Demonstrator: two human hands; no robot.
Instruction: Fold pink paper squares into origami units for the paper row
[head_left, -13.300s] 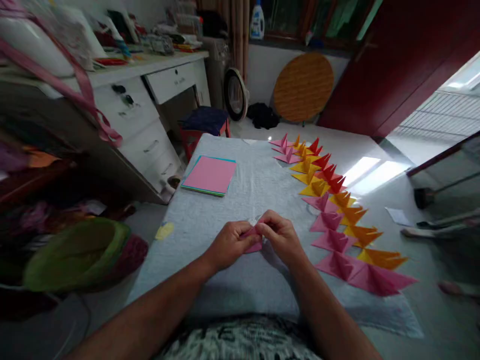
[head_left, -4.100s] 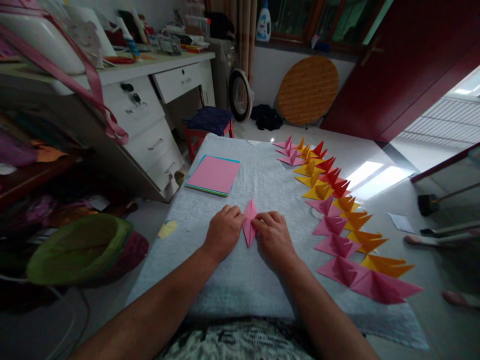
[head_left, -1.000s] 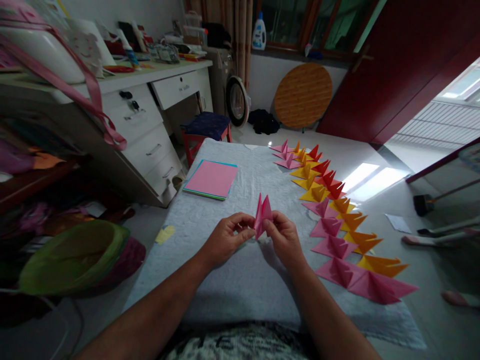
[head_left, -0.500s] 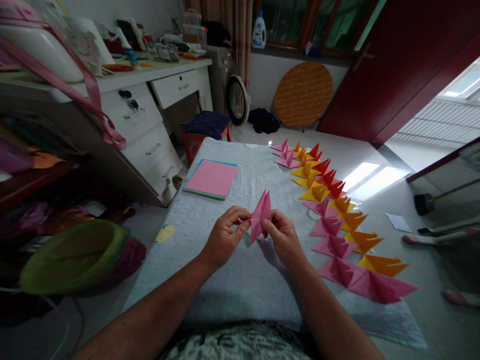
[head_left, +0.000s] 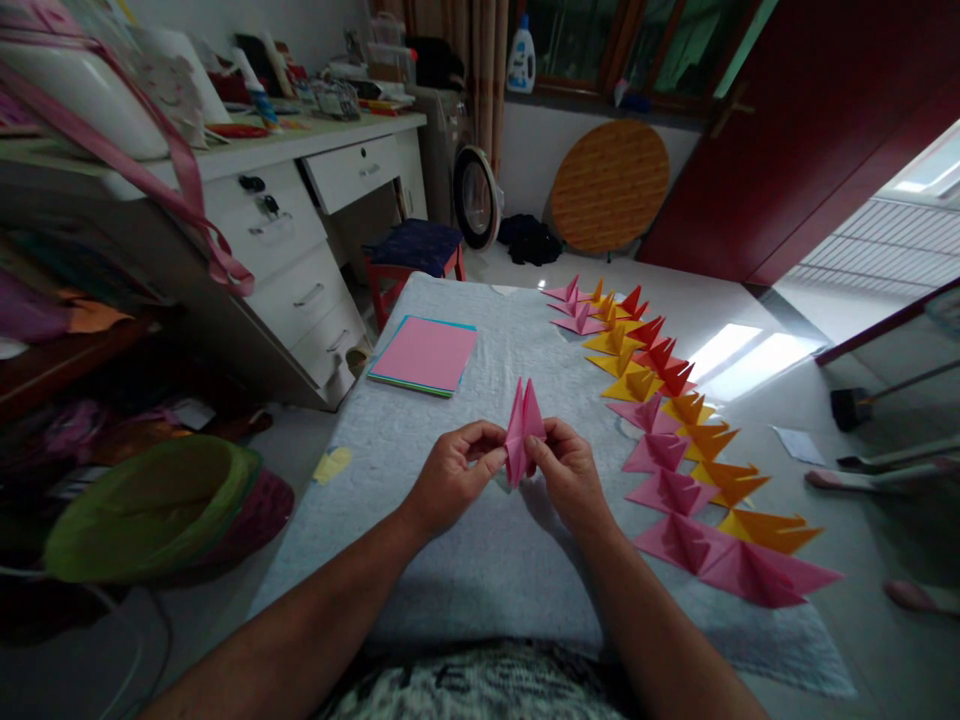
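Observation:
A pink folded paper crane (head_left: 523, 430), narrow and with two points upward, is held above the middle of the cloth-covered table (head_left: 480, 570). My left hand (head_left: 463, 468) pinches its left edge between thumb and fingers. On the other side, my right hand (head_left: 568, 470) grips the paper with the thumb flat on its front face. Rows of finished paper cranes (head_left: 673, 492) in pink, yellow, orange and red stand along the right of the table. Left of centre lies a stack of square paper (head_left: 425, 354), pink on top.
A green-lined waste basket (head_left: 150, 510) stands on the floor at the left. Beyond it is a white desk (head_left: 277, 230) with drawers. A stool (head_left: 415, 245) with a dark blue seat is past the table's far left corner. A yellow patch (head_left: 332, 464) marks the cloth.
The two upper points of the pink paper have spread apart, with a gap now between them. Both hands keep their hold in nearly the same place.

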